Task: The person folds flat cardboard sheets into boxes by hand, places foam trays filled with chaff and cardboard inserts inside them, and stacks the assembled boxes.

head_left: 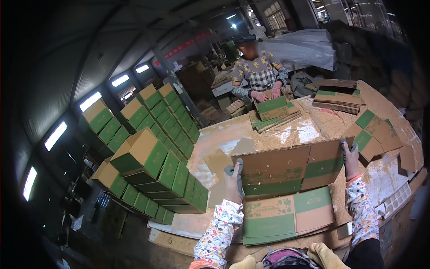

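A folded-flat cardboard box (277,168), brown with green panels, stands on edge between my hands. My gloved left hand (234,179) grips its left end, thumb up along the edge. Its right end is held by my gloved right hand (350,159). Below it, close to my body, lies a stack of flat boxes (286,215) in the same brown and green. Both my arms wear white sleeves with a colourful floral pattern.
Tall stacks of made-up green and brown boxes (168,175) stand at the left of the worktable (215,134). Across it a co-worker (260,71) in pink gloves handles a box (271,109). Flat boxes (338,98) are piled at the far right, and more loose ones (374,134) lie nearer.
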A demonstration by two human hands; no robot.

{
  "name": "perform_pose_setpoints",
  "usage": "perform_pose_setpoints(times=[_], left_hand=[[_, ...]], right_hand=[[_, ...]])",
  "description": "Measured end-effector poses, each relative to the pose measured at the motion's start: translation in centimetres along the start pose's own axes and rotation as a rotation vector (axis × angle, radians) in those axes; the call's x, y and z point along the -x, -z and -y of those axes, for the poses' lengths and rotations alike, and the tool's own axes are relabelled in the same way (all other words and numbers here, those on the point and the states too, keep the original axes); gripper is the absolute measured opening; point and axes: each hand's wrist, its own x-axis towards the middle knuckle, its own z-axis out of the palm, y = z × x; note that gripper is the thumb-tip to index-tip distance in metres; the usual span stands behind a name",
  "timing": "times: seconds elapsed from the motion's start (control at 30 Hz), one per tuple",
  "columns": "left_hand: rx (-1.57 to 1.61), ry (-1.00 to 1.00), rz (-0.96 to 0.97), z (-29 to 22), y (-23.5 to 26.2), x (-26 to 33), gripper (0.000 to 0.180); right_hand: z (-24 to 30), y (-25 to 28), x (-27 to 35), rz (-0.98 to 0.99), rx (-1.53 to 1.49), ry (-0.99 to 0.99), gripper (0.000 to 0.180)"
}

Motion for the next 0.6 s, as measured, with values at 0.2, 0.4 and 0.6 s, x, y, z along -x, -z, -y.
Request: perform_pose_setpoints(times=[0.2, 0.4, 0.6], left_hand=[[-0.085, 0.129, 0.074, 1.3, 0.2, -0.2, 0.072], [-0.741, -0.574, 0.162, 5.8, 4.7, -1.7, 0.075], [-0.202, -0.024, -0.067, 3.3, 1.0, -0.5, 0.046]], right_hand=[[-9.1, 2.0, 2.1, 0.045, 0.045, 0.111, 0.053], [-0.3, 1.7, 3.1, 0.159, -0.284, -0.128, 0.036], [0.0, 1.1, 5.0, 0.034, -0.219, -0.121, 0.025]])
